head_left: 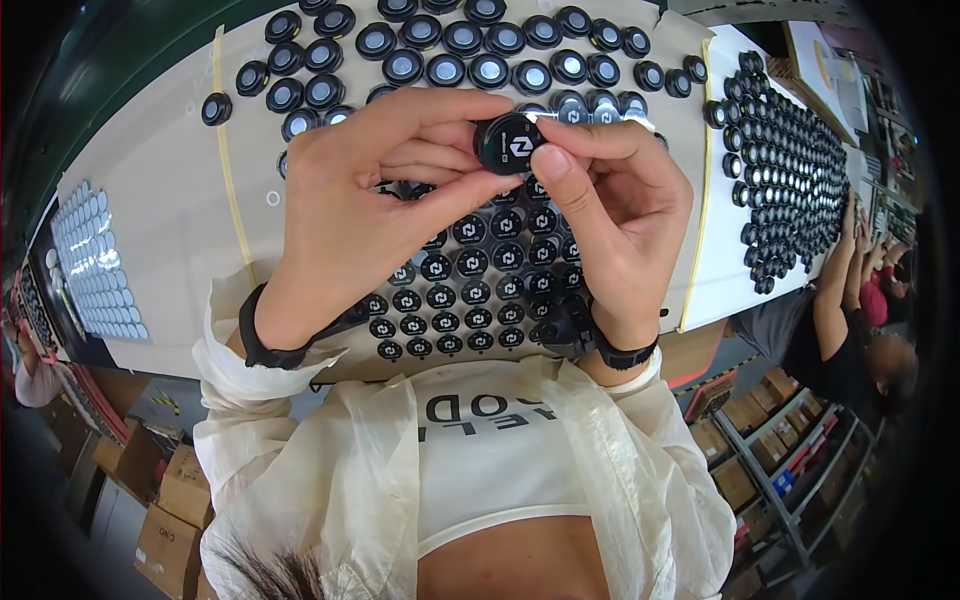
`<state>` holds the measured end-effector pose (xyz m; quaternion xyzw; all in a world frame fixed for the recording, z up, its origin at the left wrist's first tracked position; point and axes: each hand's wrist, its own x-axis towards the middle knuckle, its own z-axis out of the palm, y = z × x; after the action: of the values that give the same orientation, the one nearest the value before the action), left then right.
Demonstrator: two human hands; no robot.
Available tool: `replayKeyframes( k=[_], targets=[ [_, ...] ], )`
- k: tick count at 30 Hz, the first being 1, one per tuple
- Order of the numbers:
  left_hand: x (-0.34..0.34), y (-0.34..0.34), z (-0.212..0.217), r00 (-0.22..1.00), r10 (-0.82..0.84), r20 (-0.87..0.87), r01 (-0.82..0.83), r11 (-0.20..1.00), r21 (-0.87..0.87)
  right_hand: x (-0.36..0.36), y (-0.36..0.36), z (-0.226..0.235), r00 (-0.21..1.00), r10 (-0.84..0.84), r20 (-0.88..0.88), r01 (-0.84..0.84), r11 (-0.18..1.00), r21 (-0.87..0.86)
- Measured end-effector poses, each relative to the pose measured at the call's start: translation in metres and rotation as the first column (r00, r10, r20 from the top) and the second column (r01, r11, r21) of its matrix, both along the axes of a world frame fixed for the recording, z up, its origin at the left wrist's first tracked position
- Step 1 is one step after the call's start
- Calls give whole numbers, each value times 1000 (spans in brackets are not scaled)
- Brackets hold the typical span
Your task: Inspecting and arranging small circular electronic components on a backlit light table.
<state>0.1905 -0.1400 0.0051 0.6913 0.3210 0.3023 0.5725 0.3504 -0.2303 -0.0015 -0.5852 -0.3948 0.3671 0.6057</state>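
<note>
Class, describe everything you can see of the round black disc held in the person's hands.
The round black disc looks smooth and slightly glossy, perhaps plastic. Its face, turned toward the camera, carries a white angular emblem and smaller pale markings. It is held up above the table, the left hand gripping it from the left, while the right hand's thumb and forefinger meet its right edge. Its underside is hidden.

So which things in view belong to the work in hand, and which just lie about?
Apparently in the work:
- black emblem disc, held by left hand and right hand
- similar emblem rounds in rows below
- pale-centred black discs

Probably just lying about:
- stacked cardboard boxes, lower left
- shelved boxes, lower right
</note>
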Motion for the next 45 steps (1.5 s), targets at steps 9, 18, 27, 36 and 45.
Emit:
replayKeyframes(
  k=[9, 18, 27, 36, 45],
  targets=[
    [-1, -2, -2, 998, 19, -62, -14, 997, 82, -2, 1, -3, 995, -30, 95, 33, 999, -29],
    [-2, -3, -12, 998, 34, -57, -30, 997, 76, -10, 3, -2, 933, -69, 354, 85, 996, -30],
    [-11, 40, -17, 970, -46, -238, 78, 989, 127, -3, 11, -12, 875, 64, 479, -48, 998, -45],
    [-39, 222, -28, 598, 558, -576, 509, 291, 810, -3, 8, -3, 908, 122, 400, -74, 988, -135],
    [-27, 144, 13, 663, 160, -731, 579, 509, 637, 25, -1, 11, 753, 262, 603, -55, 939, -339]
  ],
)
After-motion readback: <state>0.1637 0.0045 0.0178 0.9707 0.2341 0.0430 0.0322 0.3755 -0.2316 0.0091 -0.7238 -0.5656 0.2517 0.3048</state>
